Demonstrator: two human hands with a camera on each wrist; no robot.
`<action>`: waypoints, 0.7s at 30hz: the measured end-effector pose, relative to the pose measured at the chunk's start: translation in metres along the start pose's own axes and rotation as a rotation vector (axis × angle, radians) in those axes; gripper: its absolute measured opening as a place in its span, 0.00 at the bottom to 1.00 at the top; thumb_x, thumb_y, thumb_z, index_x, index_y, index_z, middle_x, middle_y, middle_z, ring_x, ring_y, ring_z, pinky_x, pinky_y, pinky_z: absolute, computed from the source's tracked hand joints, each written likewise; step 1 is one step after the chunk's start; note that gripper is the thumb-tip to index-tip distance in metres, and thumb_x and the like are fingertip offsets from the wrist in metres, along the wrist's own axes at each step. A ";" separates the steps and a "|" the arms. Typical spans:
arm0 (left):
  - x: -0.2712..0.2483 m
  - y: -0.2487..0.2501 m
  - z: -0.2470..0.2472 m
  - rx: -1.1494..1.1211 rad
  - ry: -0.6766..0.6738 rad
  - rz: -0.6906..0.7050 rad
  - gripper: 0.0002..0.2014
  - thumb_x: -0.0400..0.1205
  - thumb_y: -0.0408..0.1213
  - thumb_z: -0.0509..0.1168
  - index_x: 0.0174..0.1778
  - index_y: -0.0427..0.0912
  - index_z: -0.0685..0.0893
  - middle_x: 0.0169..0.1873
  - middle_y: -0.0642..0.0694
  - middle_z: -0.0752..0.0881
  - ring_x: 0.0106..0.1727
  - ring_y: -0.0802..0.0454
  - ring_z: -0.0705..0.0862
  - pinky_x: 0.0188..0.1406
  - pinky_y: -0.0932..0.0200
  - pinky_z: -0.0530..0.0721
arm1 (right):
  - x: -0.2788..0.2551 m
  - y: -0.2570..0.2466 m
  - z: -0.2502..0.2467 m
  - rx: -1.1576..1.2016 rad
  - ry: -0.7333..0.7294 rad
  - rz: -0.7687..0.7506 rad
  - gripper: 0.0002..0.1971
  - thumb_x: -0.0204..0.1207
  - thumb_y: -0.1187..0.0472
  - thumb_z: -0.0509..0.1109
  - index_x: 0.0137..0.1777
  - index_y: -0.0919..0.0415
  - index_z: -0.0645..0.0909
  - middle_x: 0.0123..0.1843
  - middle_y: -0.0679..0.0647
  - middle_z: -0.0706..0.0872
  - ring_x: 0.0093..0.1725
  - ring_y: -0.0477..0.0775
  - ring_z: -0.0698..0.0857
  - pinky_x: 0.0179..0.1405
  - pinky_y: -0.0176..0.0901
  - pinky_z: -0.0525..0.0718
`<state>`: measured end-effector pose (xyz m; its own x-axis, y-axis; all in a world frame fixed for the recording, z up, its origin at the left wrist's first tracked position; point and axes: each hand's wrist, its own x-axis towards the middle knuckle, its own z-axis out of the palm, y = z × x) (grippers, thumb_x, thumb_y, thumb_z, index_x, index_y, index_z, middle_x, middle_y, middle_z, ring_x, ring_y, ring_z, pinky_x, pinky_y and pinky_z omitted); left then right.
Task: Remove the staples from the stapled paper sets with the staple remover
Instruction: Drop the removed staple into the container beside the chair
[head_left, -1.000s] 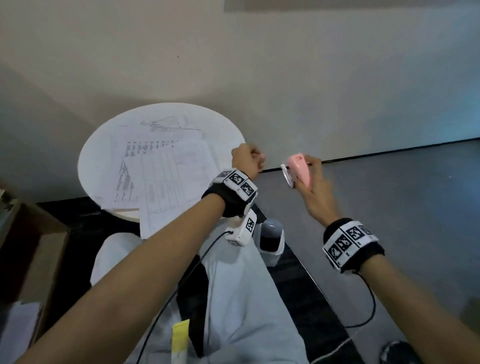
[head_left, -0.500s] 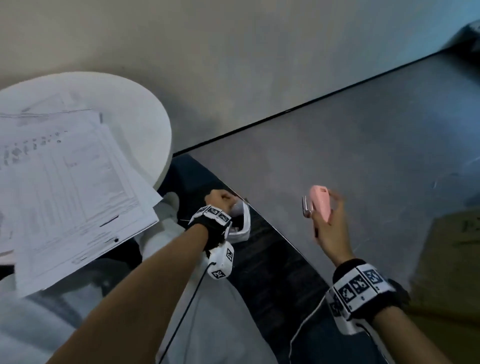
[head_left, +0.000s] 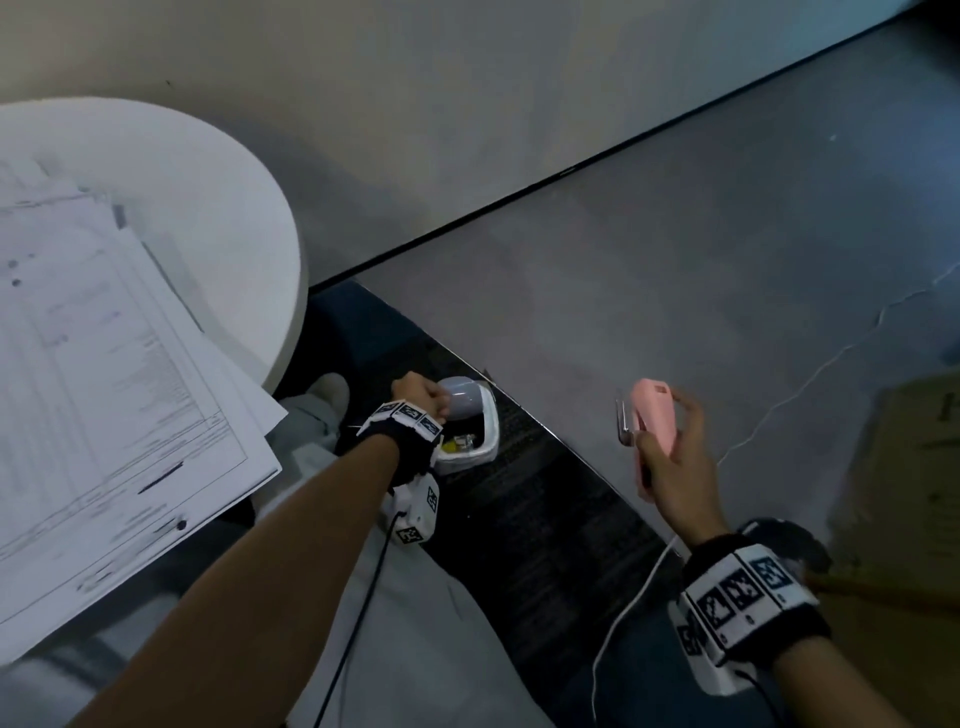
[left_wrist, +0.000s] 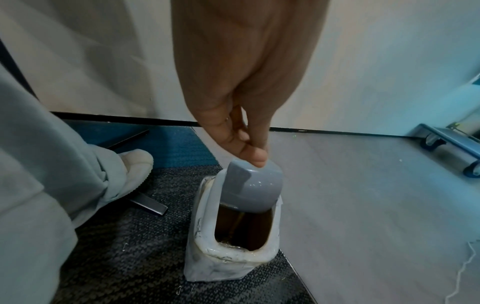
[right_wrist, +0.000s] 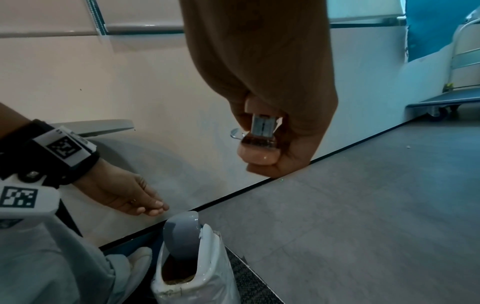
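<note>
Stapled paper sets (head_left: 104, 364) lie stacked on the round white table (head_left: 218, 197) at the left. My left hand (head_left: 421, 397) is down at a small white bin (head_left: 491, 421) on the floor. Its straight, bunched fingers (left_wrist: 249, 148) touch the top of the grey swing lid (left_wrist: 254, 187), which is tilted inward. I see nothing held between those fingers. My right hand (head_left: 680, 457) grips the pink staple remover (head_left: 654, 415) upright in the air, to the right of the bin. Its metal jaws (right_wrist: 262, 127) point away from my palm.
My foot in a light shoe (left_wrist: 130, 168) rests just left of the bin on dark carpet. A few loose staples (left_wrist: 179, 290) lie on the carpet. A white cable (head_left: 810, 379) crosses the grey floor. A cardboard box (head_left: 909, 493) stands at the right.
My left hand went from beside the table edge down to the bin lid. The head view swung right and down. My right hand still holds the pink remover raised.
</note>
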<state>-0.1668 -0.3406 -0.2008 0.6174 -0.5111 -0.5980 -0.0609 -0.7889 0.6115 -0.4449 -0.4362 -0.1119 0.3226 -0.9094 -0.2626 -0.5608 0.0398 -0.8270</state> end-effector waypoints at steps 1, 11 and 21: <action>0.000 0.000 0.000 -0.031 -0.004 -0.003 0.06 0.80 0.28 0.66 0.44 0.30 0.88 0.29 0.44 0.85 0.31 0.51 0.84 0.24 0.70 0.83 | 0.000 -0.003 0.001 0.007 -0.004 -0.007 0.23 0.80 0.67 0.63 0.71 0.49 0.62 0.38 0.44 0.82 0.27 0.58 0.79 0.27 0.43 0.76; -0.073 0.081 -0.036 -0.326 0.061 0.304 0.17 0.83 0.32 0.64 0.26 0.39 0.76 0.20 0.44 0.78 0.10 0.65 0.73 0.12 0.74 0.71 | 0.005 -0.084 0.042 0.129 -0.088 -0.084 0.20 0.72 0.52 0.73 0.61 0.55 0.74 0.37 0.46 0.81 0.31 0.53 0.80 0.32 0.46 0.81; -0.151 0.033 -0.252 -0.235 0.776 0.339 0.09 0.78 0.40 0.69 0.48 0.38 0.80 0.41 0.44 0.83 0.47 0.48 0.83 0.52 0.49 0.81 | -0.029 -0.254 0.196 0.138 -0.469 -0.273 0.12 0.66 0.68 0.81 0.37 0.59 0.78 0.32 0.51 0.81 0.30 0.48 0.79 0.25 0.32 0.80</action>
<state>-0.0648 -0.2033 0.0404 0.9594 -0.2620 0.1042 -0.2278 -0.5023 0.8341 -0.1618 -0.3390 0.0081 0.7647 -0.6137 -0.1966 -0.3145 -0.0891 -0.9451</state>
